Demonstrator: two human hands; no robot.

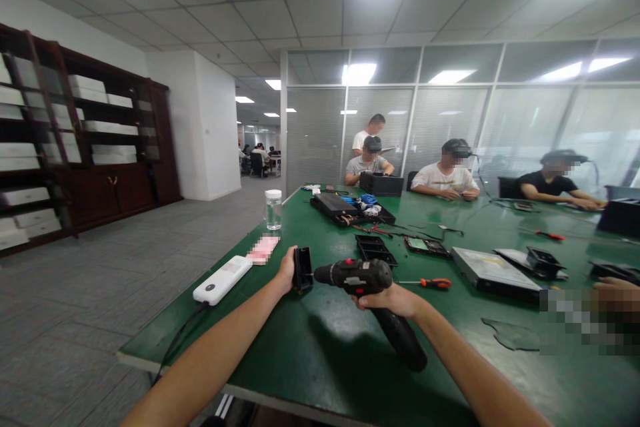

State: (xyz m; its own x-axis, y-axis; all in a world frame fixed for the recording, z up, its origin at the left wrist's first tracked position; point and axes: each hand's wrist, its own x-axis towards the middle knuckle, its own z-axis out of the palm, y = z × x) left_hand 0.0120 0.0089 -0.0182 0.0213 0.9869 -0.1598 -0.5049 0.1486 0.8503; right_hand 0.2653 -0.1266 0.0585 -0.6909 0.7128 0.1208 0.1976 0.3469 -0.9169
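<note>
My right hand (393,299) is wrapped round the grip of a black cordless drill (353,275), whose chuck points left. In my left hand (287,270) a small black plastic housing (303,269) stands upright just above the table. The drill's bit reaches the right side of this housing; whether it sits in a screw I cannot make out. Behind the drill lies a black plastic tray-like part (376,250) with compartments. A screwdriver (431,283) with an orange and black handle rests to the right of the drill.
A white power bank-like device (223,280) with a cable, a pink blurred card (263,249) and a clear jar (273,210) line the left edge of the green table (270,353). Rightward lie a silver drive (493,272) and a co-worker's hand (617,293). Several people sit opposite.
</note>
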